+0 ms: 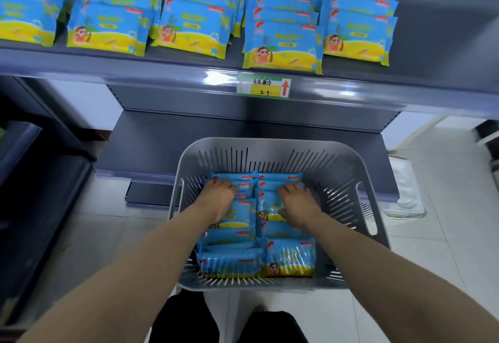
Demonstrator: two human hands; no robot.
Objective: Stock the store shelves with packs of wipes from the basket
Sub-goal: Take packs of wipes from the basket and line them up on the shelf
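A grey slotted basket (359, 169) stands on the floor below me, holding several blue-and-yellow wipe packs (290, 259). Both of my arms reach down into it. My left hand (217, 196) curls its fingers over the far edge of a pack in the left stack (240, 215). My right hand (297, 205) grips a pack in the right stack (266, 202) the same way, thumb at its near side. Above, the grey upper shelf (162, 69) carries rows of the same packs (282, 45), lying flat and overlapping.
A green-and-yellow price tag (264, 87) with a red arrow sits on the shelf's front rail. The lower shelf (151, 142) behind the basket is bare. A dark unit (32, 180) stands at the left, white floor tiles at the right. The upper shelf's right end (445, 32) holds nothing.
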